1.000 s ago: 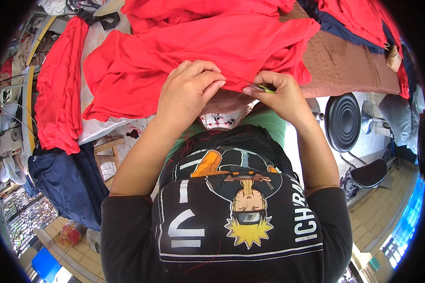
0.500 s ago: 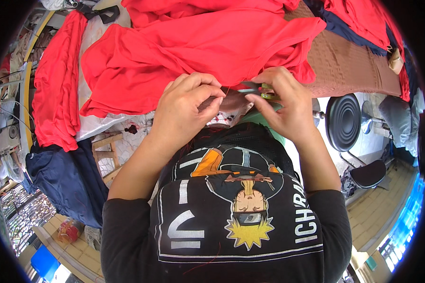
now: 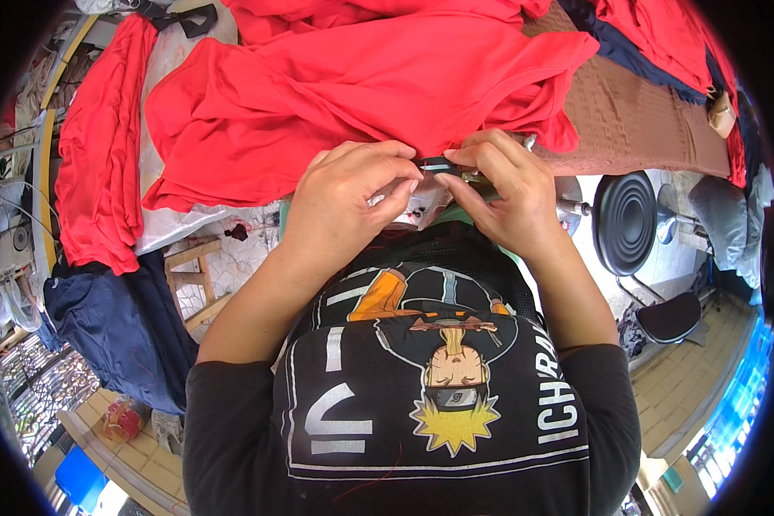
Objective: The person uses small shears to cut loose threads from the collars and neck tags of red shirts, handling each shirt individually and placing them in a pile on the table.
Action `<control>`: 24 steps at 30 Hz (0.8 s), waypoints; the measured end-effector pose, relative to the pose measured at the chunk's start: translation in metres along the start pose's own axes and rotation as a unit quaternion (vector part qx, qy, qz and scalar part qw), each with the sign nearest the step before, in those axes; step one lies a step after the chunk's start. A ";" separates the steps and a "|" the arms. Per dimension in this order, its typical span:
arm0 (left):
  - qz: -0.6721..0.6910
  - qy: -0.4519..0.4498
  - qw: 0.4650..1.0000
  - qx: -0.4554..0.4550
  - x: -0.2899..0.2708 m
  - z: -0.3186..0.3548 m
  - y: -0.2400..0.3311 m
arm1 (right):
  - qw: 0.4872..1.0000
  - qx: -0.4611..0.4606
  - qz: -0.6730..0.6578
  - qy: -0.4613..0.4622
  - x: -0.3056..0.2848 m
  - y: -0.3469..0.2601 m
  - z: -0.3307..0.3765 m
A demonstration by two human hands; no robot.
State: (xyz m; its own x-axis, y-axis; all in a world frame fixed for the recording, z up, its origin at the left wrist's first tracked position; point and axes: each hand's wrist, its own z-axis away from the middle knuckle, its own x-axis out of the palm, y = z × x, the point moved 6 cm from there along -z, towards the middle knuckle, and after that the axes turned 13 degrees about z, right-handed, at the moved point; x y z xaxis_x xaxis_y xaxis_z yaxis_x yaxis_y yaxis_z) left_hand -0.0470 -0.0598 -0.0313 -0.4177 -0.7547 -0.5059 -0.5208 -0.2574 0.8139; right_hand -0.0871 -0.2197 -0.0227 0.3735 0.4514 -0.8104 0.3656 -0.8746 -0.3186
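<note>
A red garment [image 3: 378,95] lies spread over the table in front of me, its near edge reaching my hands. My left hand [image 3: 353,189] is closed in a pinch at that edge, thumb and forefinger on what looks like a thin red thread. My right hand [image 3: 512,193] grips small thread snips [image 3: 438,164]. Their dark blades point left, close to the left fingertips. The right fingers cover most of the handle. Whether the blades touch the thread is too small to tell.
More red garments lie at the far left [image 3: 107,146] and far right [image 3: 662,43]. Brown quilted cloth [image 3: 636,120] covers the table's right side. Dark blue cloth [image 3: 116,327] hangs at the left, beside a wooden stool [image 3: 193,271]. A round black stool seat [image 3: 625,224] stands at the right.
The snips have moved left, bringing both hands closer together. Both hands sit slightly lower. The green part of the handle, plain before, is now mostly covered by my right fingers.
</note>
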 end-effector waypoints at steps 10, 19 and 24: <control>0.035 -0.117 0.982 0.147 -0.051 -0.012 0.034 | 0.996 0.081 -0.022 0.008 -0.006 0.012 0.000; 0.148 0.208 0.945 0.202 -0.145 0.001 0.038 | 0.566 -0.311 -0.633 -0.427 -0.089 -0.062 0.003; 0.094 0.190 0.965 0.153 -0.134 0.007 0.036 | 0.563 -0.495 -0.507 -0.425 -0.139 -0.068 0.026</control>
State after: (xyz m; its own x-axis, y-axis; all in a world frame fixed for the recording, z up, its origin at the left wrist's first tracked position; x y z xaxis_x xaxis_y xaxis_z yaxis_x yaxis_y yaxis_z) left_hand -0.0146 0.0364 0.0635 -0.2524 -0.9527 -0.1696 -0.6820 0.0507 0.7296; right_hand -0.1864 -0.2276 0.0989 -0.8445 0.0140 -0.5354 0.4773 0.4732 -0.7405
